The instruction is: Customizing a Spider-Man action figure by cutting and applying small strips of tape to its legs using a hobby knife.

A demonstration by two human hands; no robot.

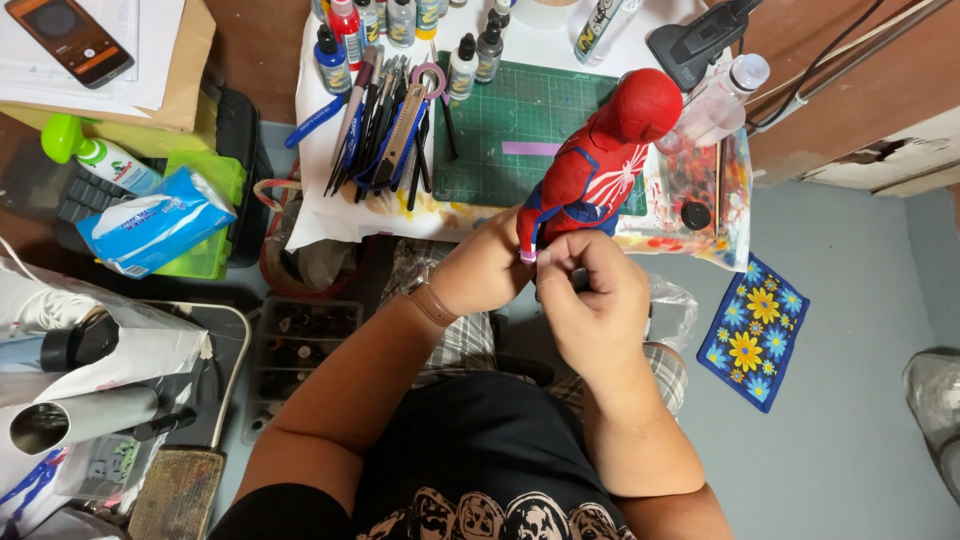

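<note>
A: Status?
B: Frame center: my left hand grips the red-blue figure by its arm; right hand pinches purple tape w/ a dark tool. Wrist masked; rest looks unmasked.

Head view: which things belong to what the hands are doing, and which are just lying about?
In use: red and blue action figure; left hand; right hand.

Lying about: green cutting mat; blue tissue pack; row of paint bottles; blue flowered cloth.
</note>
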